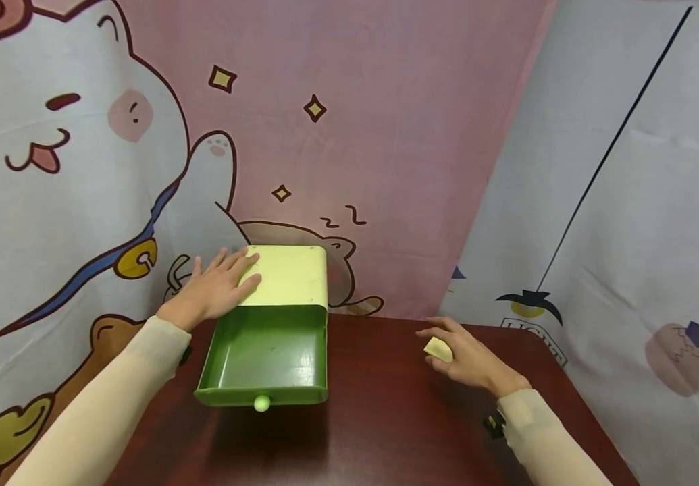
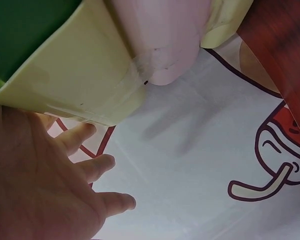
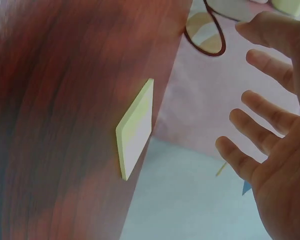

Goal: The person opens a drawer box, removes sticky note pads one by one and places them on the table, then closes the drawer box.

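Note:
My left hand (image 1: pixel 218 287) rests on the pale yellow top of a small drawer box (image 1: pixel 291 273), its fingers spread. In the left wrist view its fingers lie along the box's yellow casing (image 2: pixel 75 70). A green drawer (image 1: pixel 246 391) with a round light-green knob (image 1: pixel 262 403) is pulled out towards me, with nothing inside. To the right, my right hand (image 1: pixel 464 358) hovers over a yellow sticky note pad (image 1: pixel 439 349), fingers extended and apart. In the right wrist view the pad (image 3: pixel 136 132) lies on the table, separate from the fingers.
The dark red wooden table (image 1: pixel 379 405) carries both the drawer box and the pad. Behind it hangs a pink and white cloth (image 1: pixel 398 169) printed with cartoon cats. Below the yellow casing, the left wrist view shows a pink section (image 2: pixel 165 30) of the box.

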Action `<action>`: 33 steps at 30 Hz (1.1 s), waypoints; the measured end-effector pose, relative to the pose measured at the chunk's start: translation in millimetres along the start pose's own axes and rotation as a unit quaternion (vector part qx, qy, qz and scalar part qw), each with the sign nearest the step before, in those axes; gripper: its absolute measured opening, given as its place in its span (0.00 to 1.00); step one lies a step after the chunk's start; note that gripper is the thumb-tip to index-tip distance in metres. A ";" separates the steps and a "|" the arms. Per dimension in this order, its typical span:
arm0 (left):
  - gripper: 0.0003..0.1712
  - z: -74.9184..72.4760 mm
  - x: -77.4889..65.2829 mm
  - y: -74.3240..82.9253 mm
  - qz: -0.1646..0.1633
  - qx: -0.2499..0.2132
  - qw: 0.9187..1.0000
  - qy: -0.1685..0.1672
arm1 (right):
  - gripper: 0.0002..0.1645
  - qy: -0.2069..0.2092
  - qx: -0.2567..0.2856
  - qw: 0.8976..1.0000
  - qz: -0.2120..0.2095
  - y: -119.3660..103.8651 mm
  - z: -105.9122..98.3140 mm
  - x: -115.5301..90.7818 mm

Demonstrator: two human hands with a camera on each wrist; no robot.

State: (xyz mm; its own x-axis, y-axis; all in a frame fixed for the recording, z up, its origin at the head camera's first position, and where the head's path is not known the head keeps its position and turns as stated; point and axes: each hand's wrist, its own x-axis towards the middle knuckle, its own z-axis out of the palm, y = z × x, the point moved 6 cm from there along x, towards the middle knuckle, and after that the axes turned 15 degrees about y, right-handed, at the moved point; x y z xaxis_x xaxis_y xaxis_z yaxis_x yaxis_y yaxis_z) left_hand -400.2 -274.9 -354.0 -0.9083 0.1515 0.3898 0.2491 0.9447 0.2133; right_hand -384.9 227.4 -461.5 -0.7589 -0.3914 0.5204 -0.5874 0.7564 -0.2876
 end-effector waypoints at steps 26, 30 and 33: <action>0.45 0.7 -1.0 -0.7 0.000 0.025 1.000 -0.009 | 0.34 0.070 0.020 0.987 -0.146 -84.7 -0.9 -3.4; 0.45 1.1 -0.4 -0.6 0.001 0.025 1.000 -0.009 | 0.34 0.068 0.036 0.985 -0.157 -99.1 -2.9 -3.4; 0.44 1.6 -1.0 -0.9 -0.001 0.021 1.000 -0.010 | 0.33 0.076 0.046 0.981 -0.173 -110.4 -4.4 -3.3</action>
State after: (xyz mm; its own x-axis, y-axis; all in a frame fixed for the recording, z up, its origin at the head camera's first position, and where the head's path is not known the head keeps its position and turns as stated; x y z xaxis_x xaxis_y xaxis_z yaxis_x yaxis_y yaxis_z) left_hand -400.1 -275.4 -356.0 -0.9156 0.1551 0.3710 0.2333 0.9563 0.1760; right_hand -316.3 147.5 -427.9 -0.4623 -0.5289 0.7117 -0.8313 0.5378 -0.1404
